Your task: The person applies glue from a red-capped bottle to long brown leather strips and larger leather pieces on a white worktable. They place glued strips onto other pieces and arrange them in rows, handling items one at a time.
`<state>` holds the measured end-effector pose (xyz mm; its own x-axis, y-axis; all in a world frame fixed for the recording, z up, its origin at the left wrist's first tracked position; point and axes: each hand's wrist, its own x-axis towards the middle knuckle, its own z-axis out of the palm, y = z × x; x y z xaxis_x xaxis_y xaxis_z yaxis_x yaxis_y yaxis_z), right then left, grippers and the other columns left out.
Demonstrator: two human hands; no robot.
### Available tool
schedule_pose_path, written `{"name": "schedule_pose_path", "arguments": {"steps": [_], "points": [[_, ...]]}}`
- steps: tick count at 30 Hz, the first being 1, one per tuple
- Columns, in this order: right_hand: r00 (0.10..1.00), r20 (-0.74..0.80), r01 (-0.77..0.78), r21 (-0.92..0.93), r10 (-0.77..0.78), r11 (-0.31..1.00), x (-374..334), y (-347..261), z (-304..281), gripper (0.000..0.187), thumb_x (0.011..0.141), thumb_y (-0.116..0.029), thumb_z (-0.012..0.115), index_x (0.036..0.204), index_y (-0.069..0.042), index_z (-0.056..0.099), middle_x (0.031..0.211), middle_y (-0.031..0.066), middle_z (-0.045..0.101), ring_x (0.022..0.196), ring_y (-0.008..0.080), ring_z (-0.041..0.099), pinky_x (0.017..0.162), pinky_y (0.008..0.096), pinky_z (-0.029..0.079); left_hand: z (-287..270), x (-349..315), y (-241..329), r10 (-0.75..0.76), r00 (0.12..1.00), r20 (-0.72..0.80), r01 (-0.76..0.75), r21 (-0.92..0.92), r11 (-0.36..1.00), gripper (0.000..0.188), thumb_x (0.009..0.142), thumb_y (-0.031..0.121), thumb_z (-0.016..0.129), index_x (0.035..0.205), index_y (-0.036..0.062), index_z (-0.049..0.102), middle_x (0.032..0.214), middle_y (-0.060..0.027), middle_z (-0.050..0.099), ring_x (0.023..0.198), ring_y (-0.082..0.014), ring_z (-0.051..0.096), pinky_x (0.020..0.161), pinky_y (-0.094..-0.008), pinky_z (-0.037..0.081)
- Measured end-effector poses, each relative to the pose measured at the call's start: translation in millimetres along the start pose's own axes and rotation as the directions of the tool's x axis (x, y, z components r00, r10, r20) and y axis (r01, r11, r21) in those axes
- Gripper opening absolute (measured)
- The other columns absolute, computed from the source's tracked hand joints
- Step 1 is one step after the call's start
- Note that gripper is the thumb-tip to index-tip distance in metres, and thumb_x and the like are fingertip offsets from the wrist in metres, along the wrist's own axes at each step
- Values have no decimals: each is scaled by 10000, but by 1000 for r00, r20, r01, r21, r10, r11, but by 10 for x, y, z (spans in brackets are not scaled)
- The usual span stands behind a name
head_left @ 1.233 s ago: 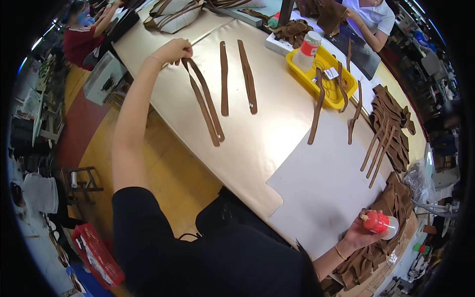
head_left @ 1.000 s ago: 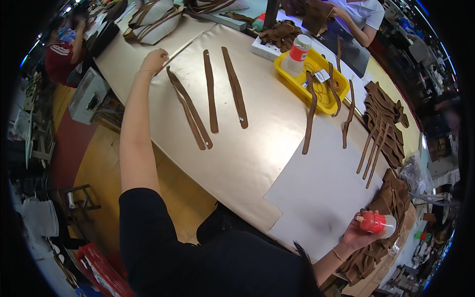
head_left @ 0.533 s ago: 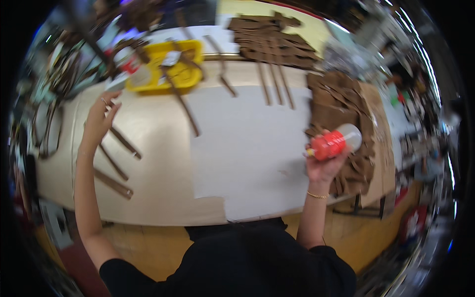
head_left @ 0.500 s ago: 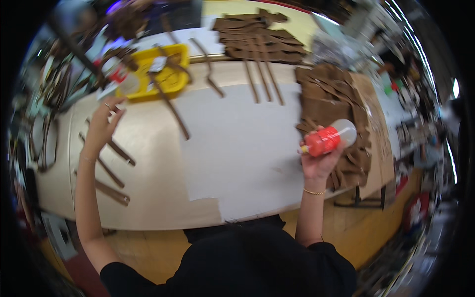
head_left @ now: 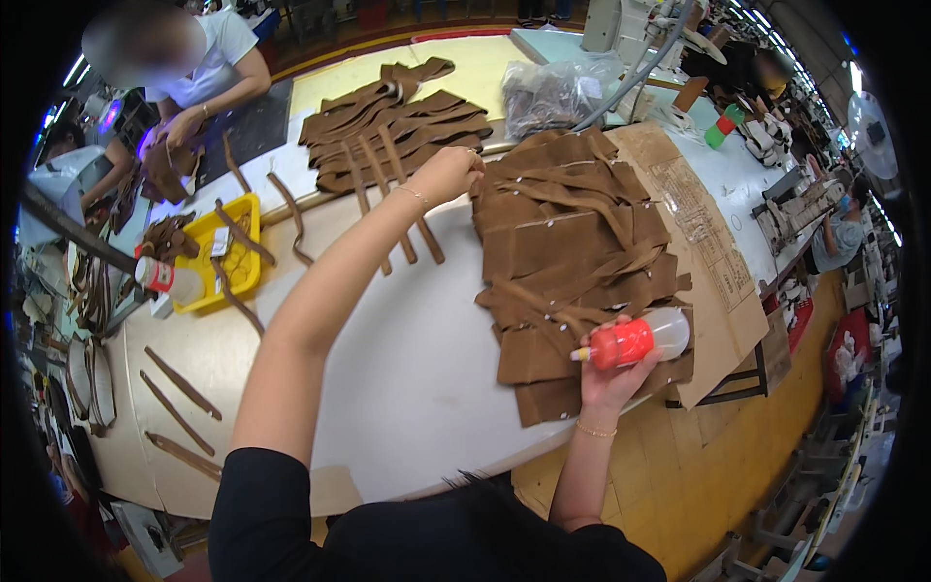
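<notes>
Bottle (head_left: 621, 343), red and translucent, lower right of frame: grasped in right hand (head_left: 613, 381). Yellow tray (head_left: 249, 275), left: contains white tag (head_left: 220, 242), capped bottle (head_left: 180, 281). Left hand (head_left: 448, 176), upper centre, beside brown pieces (head_left: 553, 247): fingers' grip cannot be told.

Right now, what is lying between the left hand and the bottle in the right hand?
Seen in the head view, the pile of brown pieces lies between the left hand and the bottle.
</notes>
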<state>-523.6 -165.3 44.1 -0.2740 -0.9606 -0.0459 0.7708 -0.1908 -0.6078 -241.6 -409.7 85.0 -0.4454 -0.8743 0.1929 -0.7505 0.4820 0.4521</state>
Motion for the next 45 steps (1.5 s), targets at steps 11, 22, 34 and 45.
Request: {"name": "schedule_pose_path", "arguments": {"steps": [11, 22, 34, 45], "points": [[999, -28, -28, 39, 29, 999, 135, 177, -192, 746, 747, -710, 583, 1081, -46, 510, 937, 67, 569, 853, 209, 569, 759, 378, 457, 821, 944, -394, -164, 984, 70, 165, -18, 986, 246, 688, 156, 775, 868, 13, 687, 856, -160, 683, 823, -278, 659, 742, -359, 504], [1000, 15, -29, 69, 28, 997, 168, 193, -277, 737, 768, -686, 581, 1120, -42, 517, 955, 79, 594, 875, 215, 589, 777, 398, 482, 548, 979, -232, -171, 985, -12, 167, -153, 974, 196, 669, 98, 721, 845, 16, 699, 748, -147, 683, 718, -254, 665, 690, -333, 514], [999, -2, -33, 46, 33, 998, 199, 200, -267, 703, 803, -652, 565, 1136, -34, 516, 981, 97, 580, 874, 241, 582, 767, 410, 516, -1426, 411, 977, 106, 970, -218, -223, -632, 742, 213, 801, 149, 679, 962, 8, 683, 832, -70, 688, 666, -99, 641, 580, -226, 524], [997, 66, -49, 66, 45, 997, 257, 126, -434, 713, 808, -558, 630, 1231, -8, 468, 1080, 169, 582, 907, 301, 606, 712, 384, 557, -3159, -2396, 1809, -71, 924, -375, -31, -259, 965, 187, 829, 98, 637, 966, -24, 673, 779, -74, 669, 680, -115, 621, 594, -222, 502]]}}
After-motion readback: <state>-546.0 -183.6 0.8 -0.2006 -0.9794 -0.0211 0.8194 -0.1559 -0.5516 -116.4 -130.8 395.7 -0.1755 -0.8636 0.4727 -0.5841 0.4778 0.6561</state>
